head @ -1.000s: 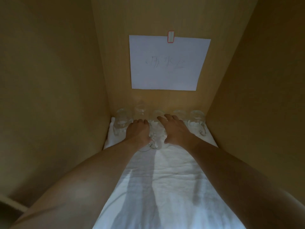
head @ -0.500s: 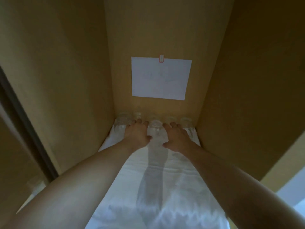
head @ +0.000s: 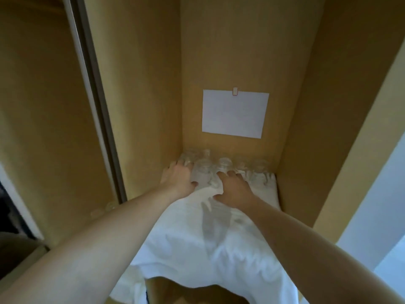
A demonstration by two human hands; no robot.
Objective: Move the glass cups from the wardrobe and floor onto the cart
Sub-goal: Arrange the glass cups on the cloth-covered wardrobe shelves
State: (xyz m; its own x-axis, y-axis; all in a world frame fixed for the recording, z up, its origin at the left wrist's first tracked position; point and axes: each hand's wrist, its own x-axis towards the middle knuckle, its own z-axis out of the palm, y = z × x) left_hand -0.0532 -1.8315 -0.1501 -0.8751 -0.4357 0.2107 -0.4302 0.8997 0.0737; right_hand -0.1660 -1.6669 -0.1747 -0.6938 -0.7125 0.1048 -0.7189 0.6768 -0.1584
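Head view puts us reaching deep into the wardrobe [head: 219,73], both arms stretched over a rumpled white cloth [head: 219,238] that covers its shelf. The glass cups [head: 224,166] stand in a row at the far end, against the back wall and just below a white paper sheet [head: 235,114] clipped there. Our left hand [head: 178,179] lies against the cups at the far left of the row, fingers curved toward one of them and thumb near another beside it; our right hand [head: 233,189] rests on the cloth with its fingertips touching the middle cups. The glass is clear and the picture soft, so we cannot tell whether either hand has closed round a cup or only touches it.

We judge the step to be the first pick from the wardrobe, with no cup lifted yet and the cart out of sight. Next we need a firm hold on one cup in each hand and a straight lift, so the neighbours are not knocked and the loose cloth is not dragged along.
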